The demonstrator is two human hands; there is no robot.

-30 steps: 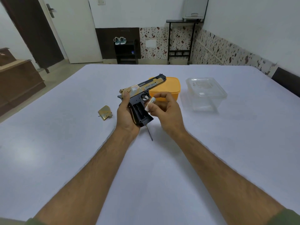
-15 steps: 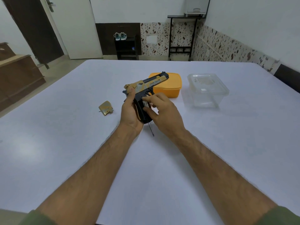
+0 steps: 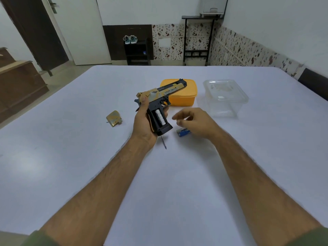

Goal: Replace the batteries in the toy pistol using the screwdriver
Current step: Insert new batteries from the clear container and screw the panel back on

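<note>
My left hand grips the black and gold toy pistol by its handle, barrel pointing away and to the right. The handle's battery bay faces me, with a white battery seated in it. My right hand hovers just right of the pistol, fingers loosely apart and holding nothing. A blue battery lies on the table under its fingers. The screwdriver's thin shaft pokes out below the pistol grip; its handle is hidden. The gold battery cover lies on the table to the left.
An orange lidded box sits behind the pistol. A clear plastic container stands to its right. The white table stretches wide toward me. A dark chair back shows at the table's right edge.
My right hand pushed the white battery into the pistol's handle, then let go and moved right, away from the pistol. The blue battery on the table has come into sight.
</note>
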